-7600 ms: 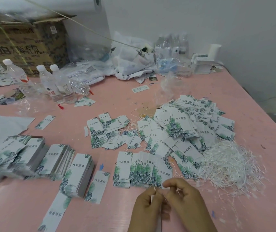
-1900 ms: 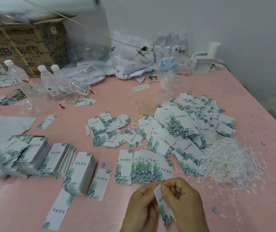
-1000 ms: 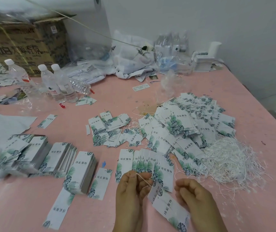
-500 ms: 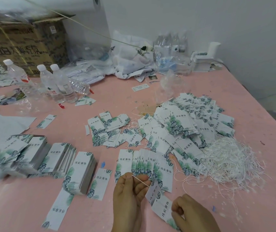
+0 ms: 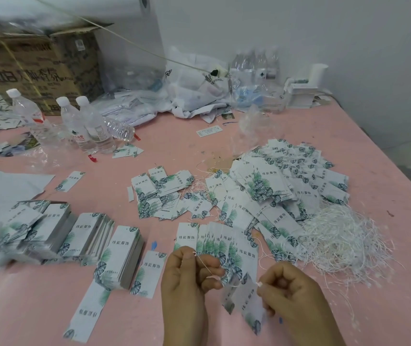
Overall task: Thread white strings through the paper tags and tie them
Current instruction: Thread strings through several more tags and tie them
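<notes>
Pink tabletop fills the view, pushed against a pale wall and crowded with paper goods. At the bottom edge, two bare hands work close together. The left hand has its fingers curled, thumb and forefinger pinching one end of a thin white string near the top of the hand. The right hand is also curled and pinches the other end of the string at its fingertips. Between the hands hang paper tags, white with green leaf prints; they are blurred, so there may be two or three, and the string seems to pass through their top end.

Just beyond the hands lies a fanned row of tags. To the right of that row sits a large loose heap of tags, and beside it, nearer the right edge, a tangled pile of white strings. A smaller scatter of tags lies mid-table. On the left stand neat stacks of tags, with single tags lying in front of them.

Farther back are clear water bottles, a cardboard box, crumpled plastic bags and a small white holder by the wall.
</notes>
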